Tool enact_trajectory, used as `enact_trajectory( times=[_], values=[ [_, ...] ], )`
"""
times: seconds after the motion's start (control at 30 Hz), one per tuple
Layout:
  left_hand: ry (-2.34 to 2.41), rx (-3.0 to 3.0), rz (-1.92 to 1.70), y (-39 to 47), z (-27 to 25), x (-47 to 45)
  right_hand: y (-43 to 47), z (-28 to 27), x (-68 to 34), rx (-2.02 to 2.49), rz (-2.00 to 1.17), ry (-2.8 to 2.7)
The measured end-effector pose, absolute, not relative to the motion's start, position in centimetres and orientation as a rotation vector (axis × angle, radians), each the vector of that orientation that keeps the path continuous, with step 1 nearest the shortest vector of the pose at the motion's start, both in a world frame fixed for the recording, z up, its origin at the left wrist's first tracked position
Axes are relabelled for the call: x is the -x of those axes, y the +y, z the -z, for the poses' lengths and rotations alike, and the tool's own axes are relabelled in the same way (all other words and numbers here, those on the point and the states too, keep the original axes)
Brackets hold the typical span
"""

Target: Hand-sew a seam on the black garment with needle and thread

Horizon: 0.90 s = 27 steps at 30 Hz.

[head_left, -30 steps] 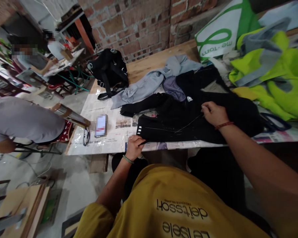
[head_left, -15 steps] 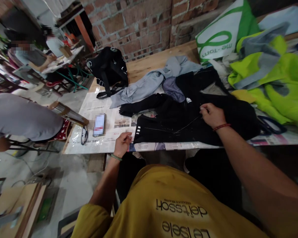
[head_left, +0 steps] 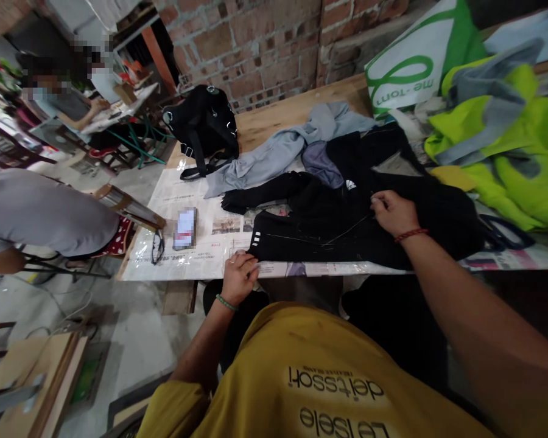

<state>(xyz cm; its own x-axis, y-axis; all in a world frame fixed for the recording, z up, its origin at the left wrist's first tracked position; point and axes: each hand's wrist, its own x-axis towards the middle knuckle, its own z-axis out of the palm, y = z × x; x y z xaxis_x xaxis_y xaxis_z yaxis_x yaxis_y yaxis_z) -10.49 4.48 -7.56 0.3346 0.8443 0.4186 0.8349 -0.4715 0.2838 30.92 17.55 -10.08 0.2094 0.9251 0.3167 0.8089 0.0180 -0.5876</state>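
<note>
Pixelation hid the screen of the phone (head_left: 185, 229). The right edge cut off the neon-yellow clothing (head_left: 527, 152). Anything pinched in the right hand (head_left: 396, 213) was too small to tell.

Light's dim, brighter far L, w/ glare on table (head_left: 205, 266) & slight blur.

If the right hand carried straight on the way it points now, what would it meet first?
The right hand is already at the black garment; straight on, up and left across it, the small white mark looks first, though the hand's height above the cloth is unclear.
</note>
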Motion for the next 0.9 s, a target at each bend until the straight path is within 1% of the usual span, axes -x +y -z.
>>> enact_trajectory(
  times=[0.1, 0.3, 0.47, 0.6, 0.67, 0.83, 0.9],
  values=[
    [1.759, -2.538, -0.755, 5.4, 8.0, 10.6, 17.5, 10.0, -30.9, 1.810, -0.215, -1.616],
    [1.743, -2.471, -0.785, 6.1, 8.2, 11.0, 17.4, 9.8, -30.8, 1.803, -0.208, -1.601],
    [1.646, -2.423, -0.971, 5.6, 7.7, 11.0, 17.3, 9.6, -30.7, 1.793, -0.234, -1.595],
    [1.495, -2.390, -1.015, 5.7, 5.6, 10.8, 17.3, 9.6, -30.6, 1.811, -0.254, -1.580],
    [1.415, -2.387, -0.948, 6.1, 4.2, 10.7, 17.3, 9.6, -30.7, 1.806, -0.244, -1.590],
    [1.219, -2.375, -0.613, 7.0, 1.7, 10.4, 17.4, 9.7, -30.8, 1.793, -0.218, -1.594],
    [1.170, -2.389, -0.561, 7.3, 1.3, 10.4, 17.4, 9.8, -30.8, 1.797, -0.223, -1.595]
  ],
)
